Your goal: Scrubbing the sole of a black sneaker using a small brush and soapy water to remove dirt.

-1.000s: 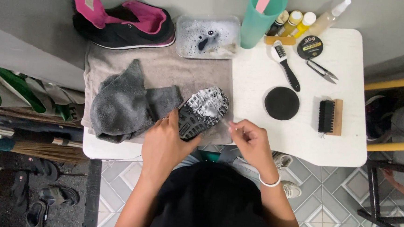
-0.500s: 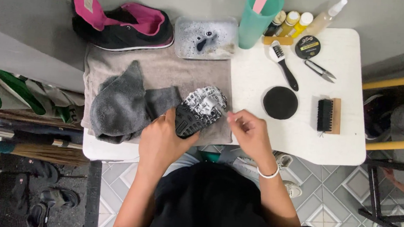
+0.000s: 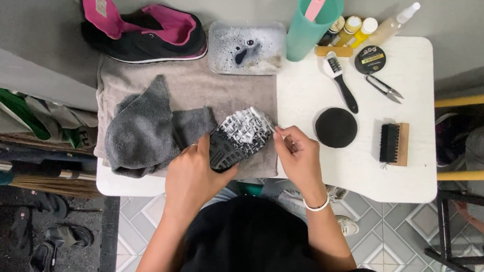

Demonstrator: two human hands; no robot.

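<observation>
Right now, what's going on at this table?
A person holds a shoe sole-up on a beige towel. The left hand steadies its heel; the right hand pinches something thin at the toe. A grey cloth lies beside it, the second shoe and a soapy tray behind.

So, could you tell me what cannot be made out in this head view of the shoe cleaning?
- Shoe: sole up, upper hidden underneath; heel covered by the left hand.
- Right hand: the thin tool pinched at the sole is too small to identify.
- Tray: foam hides what lies in it.
- Pink tool in the cup: cut off by the top edge.
</observation>
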